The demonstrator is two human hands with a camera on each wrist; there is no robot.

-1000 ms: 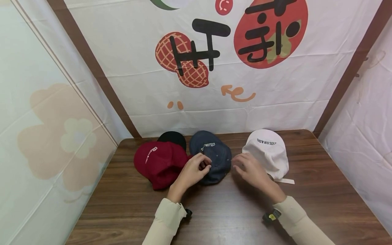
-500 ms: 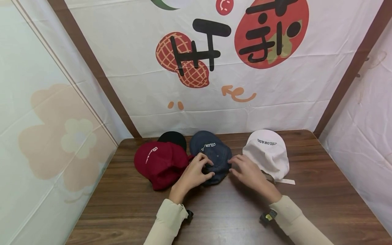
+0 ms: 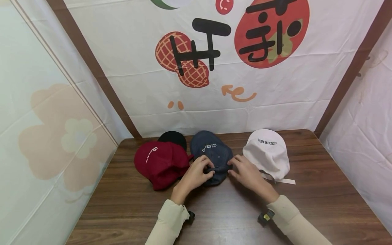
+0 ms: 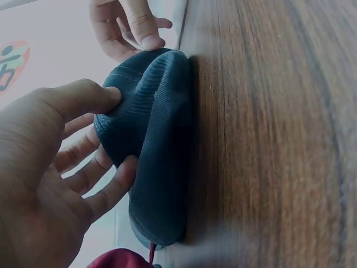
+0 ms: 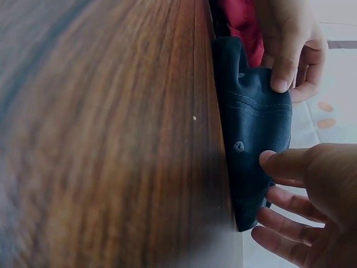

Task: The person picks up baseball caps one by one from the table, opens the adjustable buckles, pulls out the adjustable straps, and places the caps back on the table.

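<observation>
A navy baseball cap (image 3: 223,153) with white lettering lies on the table between my hands, its brim toward the back wall. My left hand (image 3: 196,174) pinches the cloth of its crown from the left, thumb on the near side, as the left wrist view shows. From the right, my right hand (image 3: 248,173) holds the crown's edge between thumb and fingers. The right wrist view shows the right thumb (image 5: 273,159) pressed near a stitched eyelet, fingers along the far edge. The crown (image 4: 134,100) looks dented and folded between the hands.
Left of the navy cap lies a maroon cap (image 3: 162,161), overlapping a black cap (image 3: 174,137). At the right sits a white cap (image 3: 269,153) with its strap sticking out. A printed white cloth (image 3: 134,85) hangs behind the wooden table (image 3: 226,217).
My right hand has moved left from beside the white cap to the navy cap's right edge. My left hand has shifted slightly right and down on the crown. The other caps stay put.
</observation>
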